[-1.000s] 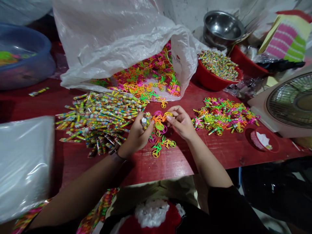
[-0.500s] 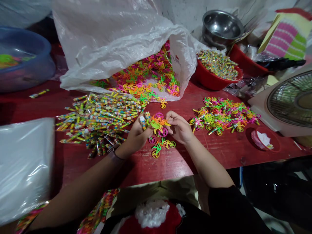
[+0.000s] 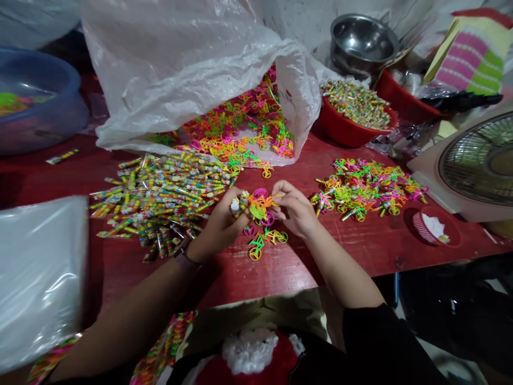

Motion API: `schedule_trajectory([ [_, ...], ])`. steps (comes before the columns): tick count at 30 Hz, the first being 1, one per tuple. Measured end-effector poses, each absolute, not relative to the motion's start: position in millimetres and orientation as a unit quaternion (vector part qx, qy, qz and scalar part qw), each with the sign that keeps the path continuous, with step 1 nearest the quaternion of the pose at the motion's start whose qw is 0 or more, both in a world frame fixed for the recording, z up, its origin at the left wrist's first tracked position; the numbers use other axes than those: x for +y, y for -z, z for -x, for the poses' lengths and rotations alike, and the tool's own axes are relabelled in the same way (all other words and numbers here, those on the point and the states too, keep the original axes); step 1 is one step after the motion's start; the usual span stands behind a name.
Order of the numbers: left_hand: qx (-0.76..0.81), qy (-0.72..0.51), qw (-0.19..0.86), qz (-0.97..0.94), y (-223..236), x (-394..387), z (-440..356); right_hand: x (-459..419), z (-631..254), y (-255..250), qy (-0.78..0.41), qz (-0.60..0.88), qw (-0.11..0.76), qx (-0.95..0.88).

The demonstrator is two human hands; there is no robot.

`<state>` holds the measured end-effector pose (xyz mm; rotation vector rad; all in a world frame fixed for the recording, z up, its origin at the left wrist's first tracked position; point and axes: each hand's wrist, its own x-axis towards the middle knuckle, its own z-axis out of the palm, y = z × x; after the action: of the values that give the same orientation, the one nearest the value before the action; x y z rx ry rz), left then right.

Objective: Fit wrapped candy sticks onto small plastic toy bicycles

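My left hand (image 3: 218, 224) is closed around a couple of small candy sticks (image 3: 239, 203) and pinches one side of an orange and green toy bicycle (image 3: 258, 206). The fingers of my right hand (image 3: 294, 208) pinch the same toy bicycle from the right. Both hands hover just above the red table (image 3: 280, 267). Under them lie a few loose toy bicycles (image 3: 264, 238) in green, pink and orange. A heap of wrapped candy sticks (image 3: 164, 195) lies left of my left hand. A pile of toy bicycles (image 3: 368, 187) lies right of my right hand.
A white plastic bag (image 3: 180, 69) spills more toy bicycles at the back. A red bowl (image 3: 348, 131) holds candy, with a steel bowl (image 3: 363, 40) behind. A blue basin (image 3: 38, 101) stands far left, a fan (image 3: 476, 160) at the right, clear plastic sheets (image 3: 40, 272) near left.
Both hands have shifted slightly and turned the toy bicycle between them; the candy sticks in my left hand tilted toward it.
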<state>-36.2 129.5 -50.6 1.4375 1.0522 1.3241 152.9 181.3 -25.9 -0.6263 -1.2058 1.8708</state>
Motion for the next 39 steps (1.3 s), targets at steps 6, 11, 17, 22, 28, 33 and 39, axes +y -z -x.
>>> schedule_trajectory([
  [6, 0.412, -0.565, 0.470, -0.539, 44, 126, 28, 186, -155, 25, -0.783, 0.228, 0.392, -0.426],
  [11, 0.347, -0.564, 0.555, -0.502, 43, 126, 30, 186, -155, 25, -0.754, 0.233, 0.419, -0.449],
  [17, 0.298, -0.559, 0.624, -0.458, 50, 130, 33, 183, -154, 25, -0.770, 0.225, 0.392, -0.450],
  [22, 0.324, -0.614, 0.531, -0.486, 49, 132, 32, 177, -148, 32, -0.654, 0.297, 0.481, -0.502],
  [28, 0.346, -0.616, 0.532, -0.467, 51, 131, 28, 177, -146, 45, -0.557, 0.349, 0.530, -0.536],
  [33, 0.302, -0.599, 0.633, -0.387, 46, 132, 28, 167, -143, 50, -0.472, 0.339, 0.580, -0.571],
  [39, 0.302, -0.592, 0.622, -0.414, 49, 131, 32, 163, -141, 40, -0.518, 0.341, 0.533, -0.576],
])
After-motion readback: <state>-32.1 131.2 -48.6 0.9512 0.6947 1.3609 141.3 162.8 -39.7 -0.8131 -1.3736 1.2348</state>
